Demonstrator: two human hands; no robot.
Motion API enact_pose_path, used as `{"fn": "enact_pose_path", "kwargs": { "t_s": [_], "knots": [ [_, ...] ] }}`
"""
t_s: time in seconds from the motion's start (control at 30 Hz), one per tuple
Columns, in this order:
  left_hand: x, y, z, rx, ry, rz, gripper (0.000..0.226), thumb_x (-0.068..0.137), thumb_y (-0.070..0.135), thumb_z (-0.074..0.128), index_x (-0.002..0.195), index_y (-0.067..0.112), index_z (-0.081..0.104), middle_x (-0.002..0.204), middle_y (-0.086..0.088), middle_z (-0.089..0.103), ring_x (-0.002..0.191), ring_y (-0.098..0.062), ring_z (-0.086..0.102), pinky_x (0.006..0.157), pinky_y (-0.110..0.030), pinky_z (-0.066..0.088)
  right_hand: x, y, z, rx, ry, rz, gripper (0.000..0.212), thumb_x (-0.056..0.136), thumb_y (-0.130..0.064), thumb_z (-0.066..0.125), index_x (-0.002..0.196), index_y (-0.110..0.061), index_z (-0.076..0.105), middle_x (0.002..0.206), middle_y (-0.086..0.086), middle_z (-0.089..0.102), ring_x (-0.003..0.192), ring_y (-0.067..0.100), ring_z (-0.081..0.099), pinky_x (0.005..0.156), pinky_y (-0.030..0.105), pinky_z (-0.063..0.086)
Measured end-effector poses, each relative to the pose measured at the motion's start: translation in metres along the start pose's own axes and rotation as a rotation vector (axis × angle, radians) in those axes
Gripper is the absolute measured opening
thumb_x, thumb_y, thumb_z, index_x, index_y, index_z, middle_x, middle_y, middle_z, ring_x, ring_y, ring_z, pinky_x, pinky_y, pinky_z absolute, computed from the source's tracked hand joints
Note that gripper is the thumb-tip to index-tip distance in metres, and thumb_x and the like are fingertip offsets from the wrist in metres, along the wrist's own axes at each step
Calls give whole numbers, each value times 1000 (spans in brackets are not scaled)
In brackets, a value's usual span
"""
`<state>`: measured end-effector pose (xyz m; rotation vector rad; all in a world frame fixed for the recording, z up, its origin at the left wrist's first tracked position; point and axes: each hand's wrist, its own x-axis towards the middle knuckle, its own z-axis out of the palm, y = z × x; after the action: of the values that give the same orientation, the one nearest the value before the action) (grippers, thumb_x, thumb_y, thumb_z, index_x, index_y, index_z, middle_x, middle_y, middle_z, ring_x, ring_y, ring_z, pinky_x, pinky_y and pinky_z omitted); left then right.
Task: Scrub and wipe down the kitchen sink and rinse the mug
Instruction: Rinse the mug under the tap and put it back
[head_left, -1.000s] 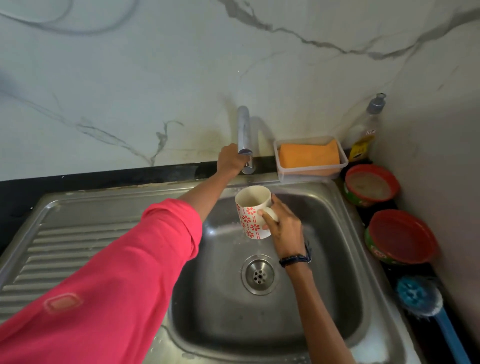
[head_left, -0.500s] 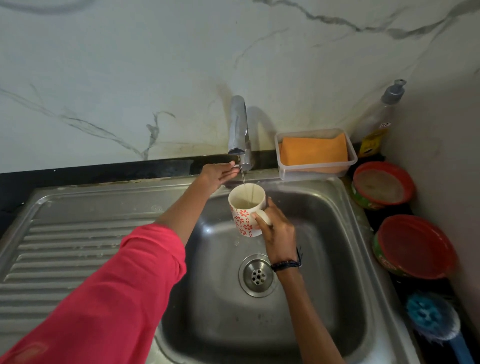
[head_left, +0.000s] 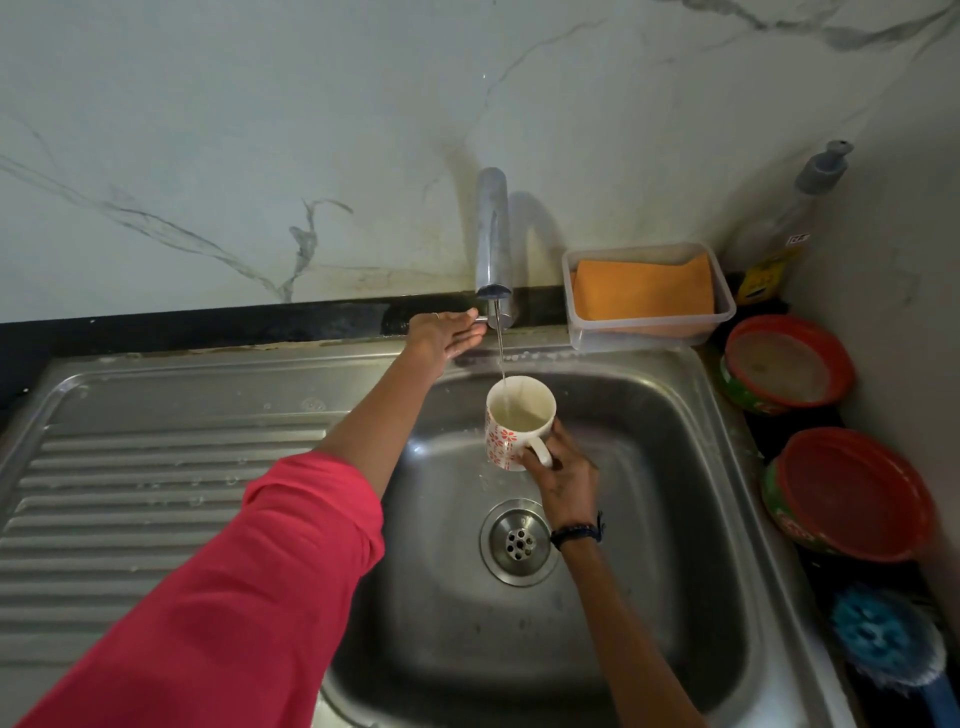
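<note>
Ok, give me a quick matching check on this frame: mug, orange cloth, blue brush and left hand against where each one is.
Things:
1. mug
2. orange cloth
3. blue brush
4. left hand

Places:
A. in the clear tub behind the sink
B. at the tap's lever
C. under the water stream, held by the right hand
D. on the counter at the near right

Pairs: 1-C, 2-A, 3-D, 4-B
</note>
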<state>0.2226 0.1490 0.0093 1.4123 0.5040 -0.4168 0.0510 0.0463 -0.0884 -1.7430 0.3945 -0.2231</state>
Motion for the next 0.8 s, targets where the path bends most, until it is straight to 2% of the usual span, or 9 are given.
{"fn": "enact_pose_path", "kwargs": {
  "t_s": [0.1, 0.2, 0.3, 0.43, 0.53, 0.6, 0.63, 0.7, 0.8],
  "knots": [
    [1, -1, 0, 2, 18, 14, 12, 87, -2, 57, 75, -1, 56, 98, -23, 67, 84, -25, 70, 52, -17, 55, -2, -1, 6, 3, 21, 9, 33, 78, -2, 69, 111, -5, 67, 128, -1, 59, 111, 6, 56, 85, 0, 39],
    [4, -2, -1, -22, 18, 25, 13, 86, -3, 58, 74, -1, 56, 110, -26, 62, 57, -14, 68, 55, -19, 56, -4, -6, 10, 16, 50, 5, 40, 79, -1, 69, 119, -6, 63, 131, -1, 55, 114, 6, 51, 83, -5, 35],
    [4, -4, 2, -28, 45, 27, 14, 88, -2, 56, 74, 0, 55, 103, -23, 63, 73, -24, 67, 63, -23, 56, -1, -8, 14, 13, 69, -27, 39, 80, -2, 68, 119, -7, 63, 133, 2, 54, 118, 9, 51, 88, -4, 35],
    [4, -5, 6, -66, 70, 38, 21, 94, 0, 45, 75, -1, 53, 89, -19, 60, 67, -21, 61, 60, -24, 54, 1, -9, 18, 23, 120, -40, 34, 79, -8, 70, 112, -2, 67, 131, 3, 56, 119, 14, 54, 95, 6, 39],
    [4, -4, 6, -31, 70, 31, 16, 90, -1, 51, 75, 0, 54, 93, -19, 61, 70, -22, 63, 70, -26, 56, 1, -11, 17, 26, 137, -54, 38, 77, -21, 68, 111, -4, 68, 131, 4, 57, 119, 14, 54, 97, 12, 40],
    [4, -4, 6, -19, 77, 29, 14, 88, -2, 54, 75, 0, 54, 100, -21, 62, 83, -29, 66, 76, -26, 52, 0, -14, 14, 27, 141, -66, 34, 79, -15, 71, 111, -5, 68, 132, 5, 56, 120, 13, 53, 98, 12, 40],
    [4, -4, 5, -19, 84, 30, 13, 88, -3, 54, 75, -1, 55, 104, -22, 62, 82, -29, 67, 76, -26, 51, 0, -15, 13, 26, 145, -70, 33, 80, -10, 71, 112, -5, 67, 133, 5, 55, 119, 13, 53, 98, 13, 41],
    [6, -6, 5, -31, 85, 35, 14, 88, -4, 54, 75, -1, 55, 103, -21, 63, 68, -22, 65, 76, -26, 52, 1, -15, 12, 22, 149, -77, 32, 80, -7, 70, 112, -4, 67, 133, 5, 55, 118, 14, 53, 98, 18, 43],
    [5, -7, 5, -37, 80, 29, 13, 87, -3, 56, 75, -1, 55, 88, -15, 64, 54, -15, 64, 83, -28, 53, -1, -16, 13, 16, 145, -93, 32, 80, -7, 70, 112, -4, 68, 133, 4, 55, 116, 8, 53, 95, 6, 40]
  ]
}}
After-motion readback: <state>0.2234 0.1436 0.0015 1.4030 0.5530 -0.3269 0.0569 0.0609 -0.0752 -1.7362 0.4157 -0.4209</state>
